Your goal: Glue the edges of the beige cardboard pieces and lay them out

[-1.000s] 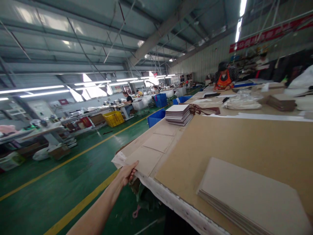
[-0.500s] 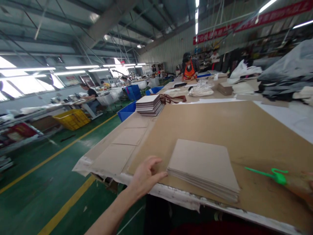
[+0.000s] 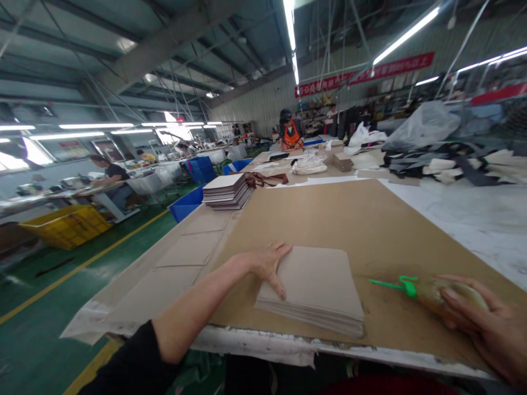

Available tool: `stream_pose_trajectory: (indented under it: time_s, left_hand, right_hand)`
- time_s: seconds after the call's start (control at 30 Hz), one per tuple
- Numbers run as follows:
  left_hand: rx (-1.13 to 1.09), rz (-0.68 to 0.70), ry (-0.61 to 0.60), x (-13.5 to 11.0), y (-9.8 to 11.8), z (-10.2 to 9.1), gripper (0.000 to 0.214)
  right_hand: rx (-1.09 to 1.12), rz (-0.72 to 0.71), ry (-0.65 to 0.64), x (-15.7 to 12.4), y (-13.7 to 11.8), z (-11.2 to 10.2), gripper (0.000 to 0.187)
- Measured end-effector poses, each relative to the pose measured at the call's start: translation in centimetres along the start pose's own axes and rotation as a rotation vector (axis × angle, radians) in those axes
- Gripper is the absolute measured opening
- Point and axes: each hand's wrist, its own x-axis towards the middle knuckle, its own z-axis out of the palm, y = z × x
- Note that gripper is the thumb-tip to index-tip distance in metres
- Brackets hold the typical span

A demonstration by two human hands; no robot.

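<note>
Spreads the fingers of the left hand [image 3: 267, 267] wide over the left edge of the stack [image 3: 317, 280], reaching toward its far left corner and laying the thumb on top, with nothing gripped. Curls the fingers of the right hand [image 3: 481, 312] around a bottle [image 3: 430, 297], to the right of the stack, with a green nozzle [image 3: 408, 286] pointing back toward the stack. Cannot tell whether the bottle touches the board [image 3: 329, 214] below. Has the stack lying flat on that board, close to the near edge of the table [image 3: 263, 339], with layers slightly fanned at the near side. Left of the stack, shows flat sheets [image 3: 191, 248] in a row. Beyond and left of the stack, shows a taller pile [image 3: 226, 189], brown straps [image 3: 267, 179] and a blue bin [image 3: 185, 206]. Far beyond the stack, shows a person [image 3: 299, 126] in an orange apron [image 3: 292, 138]. Right of the stack, past the board, shows white paper [image 3: 453, 219]; farther off, a clear bag [image 3: 426, 123] and dark scraps [image 3: 415, 159].
</note>
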Motion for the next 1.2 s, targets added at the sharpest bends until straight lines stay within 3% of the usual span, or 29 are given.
stream_pose_trajectory:
  time_s: [0.1, 0.2, 0.3, 0.37, 0.47, 0.57, 0.7, 0.8, 0.93, 1.03, 1.1, 1.13, 1.2]
  left_hand:
    - [0.003, 0.007, 0.024, -0.2, -0.1, 0.1, 0.139]
    - [-0.019, 0.041, 0.125, -0.8, -0.2, 0.4, 0.136]
    - [-0.041, 0.112, 0.244, -1.3, -0.1, 0.3, 0.135]
    - [-0.169, 0.123, 0.366, -1.6, 0.0, 0.0, 0.129]
    - [-0.412, 0.06, 0.552, -2.8, 0.2, -0.4, 0.104]
    - [-0.682, 0.003, 0.543, -4.5, 0.1, 0.1, 0.086]
    - [-1.129, -0.057, 0.427, -6.5, -0.1, 2.2, 0.096]
    - [-1.067, -0.192, 0.483, -7.2, -0.1, 3.9, 0.108]
    - [-1.021, -0.429, 0.745, -8.6, 0.5, 5.7, 0.096]
    - [-0.978, -0.578, 1.049, -11.3, 2.5, 7.7, 0.064]
    - [-0.995, -0.633, 1.188, -13.6, 4.7, 9.9, 0.037]
    - [-1.071, -0.659, 1.158, -14.7, 6.1, 11.1, 0.031]
    - [-1.331, -0.657, 0.888, -16.2, 8.8, 13.6, 0.042]
  right_hand:
    - [0.015, -0.045, -0.033, 0.0, 0.2, -0.1, 0.027]
    - [0.034, -0.138, -0.011, 0.2, 0.8, -0.1, 0.029]
    - [0.06, -0.133, 0.0, 0.0, 0.6, 0.2, 0.027]
    - [0.101, -0.125, 0.007, -0.3, 0.2, 0.6, 0.026]
    - [0.142, -0.112, 0.024, -0.7, -0.3, 0.7, 0.026]
    - [0.138, -0.085, 0.032, -0.7, -0.3, 0.5, 0.026]
    - [0.121, 0.017, 0.007, -0.6, -0.5, 0.1, 0.025]
    - [0.109, 0.017, 0.023, -0.6, -0.9, 0.0, 0.025]
    - [0.081, 0.03, 0.078, -0.6, -1.3, -0.1, 0.019]
    - [0.032, 0.012, 0.13, 0.0, -0.6, -0.5, 0.02]
    - [0.008, -0.047, 0.178, 0.6, 0.3, -0.9, 0.03]
    - [-0.001, -0.08, 0.199, 0.9, 0.7, -1.1, 0.036]
    - [-0.05, -0.15, 0.268, 1.6, 1.4, -1.4, 0.046]
